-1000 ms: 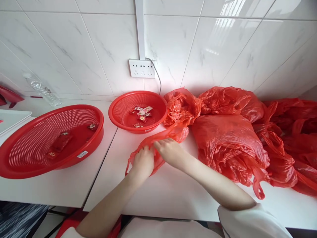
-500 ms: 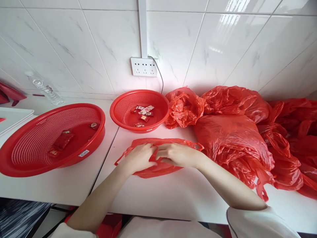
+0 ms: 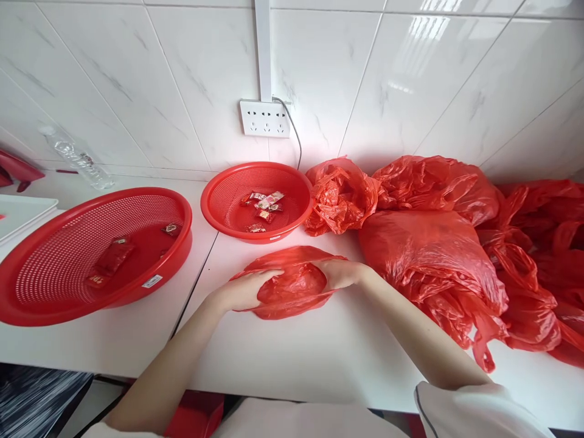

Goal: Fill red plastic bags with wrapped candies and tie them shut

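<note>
A thin red plastic bag [image 3: 292, 309] lies in front of me on the white table, its mouth spread wide. My left hand [image 3: 244, 292] holds the bag's left side, with the thumb stretched along the rim and the other fingers mostly hidden by the plastic. On the opposite side, my right hand [image 3: 338, 274] holds the bag, its fingertips tucked inside the mouth and out of sight. Just behind the bag stands a round red basket [image 3: 214, 216] with several small wrapped snack packets [image 3: 270, 200] in it.
At left a larger red basket [image 3: 176, 261] holds a few dark red packets [image 3: 114, 255]. Full red plastic bags [image 3: 424, 249] crowd the right side. A clear plastic bottle [image 3: 79, 159] lies near the tiled wall, which carries a socket strip [image 3: 264, 119]. A white tray [image 3: 22, 213] sits far left.
My hands have moved apart from the middle of the bag to its left and right sides. The bag's mouth has opened out into a rounded hollow between them.
</note>
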`<state>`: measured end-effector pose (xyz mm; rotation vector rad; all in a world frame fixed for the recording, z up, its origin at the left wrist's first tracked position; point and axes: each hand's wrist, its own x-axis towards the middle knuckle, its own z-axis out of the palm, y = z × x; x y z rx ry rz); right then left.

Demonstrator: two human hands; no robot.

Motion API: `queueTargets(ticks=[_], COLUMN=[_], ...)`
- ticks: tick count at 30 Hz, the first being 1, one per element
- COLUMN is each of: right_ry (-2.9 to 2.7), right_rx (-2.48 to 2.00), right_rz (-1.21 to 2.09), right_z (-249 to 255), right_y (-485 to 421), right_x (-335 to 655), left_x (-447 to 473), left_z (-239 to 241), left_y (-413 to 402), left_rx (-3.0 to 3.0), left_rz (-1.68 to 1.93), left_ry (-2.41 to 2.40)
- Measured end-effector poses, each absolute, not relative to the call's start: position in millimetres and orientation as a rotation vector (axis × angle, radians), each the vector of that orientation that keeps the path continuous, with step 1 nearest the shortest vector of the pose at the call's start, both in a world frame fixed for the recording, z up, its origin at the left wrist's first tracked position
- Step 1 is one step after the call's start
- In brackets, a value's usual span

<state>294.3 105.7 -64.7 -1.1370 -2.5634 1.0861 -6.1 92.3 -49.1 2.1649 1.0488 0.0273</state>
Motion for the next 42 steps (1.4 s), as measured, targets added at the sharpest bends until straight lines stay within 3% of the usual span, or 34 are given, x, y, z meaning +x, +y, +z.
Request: queueTargets(ticks=[6, 14, 23, 28, 33, 37, 40, 42], right_ry=[-2.648, -2.648, -2.811, -2.776, -2.71, -2.65, -2.525, -2.44], right_rx=[-1.188, -0.75, -0.968, -0.986, -1.005, -1.02, -1.077, -1.085], right_rz=[0.909, 0.402, 0.616, 0.581, 0.526, 0.537, 0.481, 0.41], right_z=[-58.5, -32.6, -94.7, -109.5, -116.0, -103.2, -78.1, -57.7], right_y=[102.9, 79.0, 91.4, 97.0, 102.9, 98.3, 92.9, 91.3], right_x=[289.9, 263.5, 272.5, 281.2, 291.6, 291.6, 289.2, 286.2], left_x=[8.2, 11.6, 5.1, -10.7, -18.5, -17.8, -16.4, -15.2], left_z=[-46.8, -57.5, -57.1, -88.8, -88.5, -81.9, -75.1, -66.1], left_y=[96.3, 92.7, 76.9, 87.7, 97.9, 101.8, 110.7, 122.0], left_rx=[2.114, 2.326, 2.689, 2.698, 2.684, 2.373, 1.621, 1.059], left_rz=[0.413, 0.344, 0.251, 0.051, 0.088, 0.408, 0.901, 1.023], left_ry=[1.214, 1.15, 1.055, 1.065, 1.068, 1.107, 1.396, 1.41])
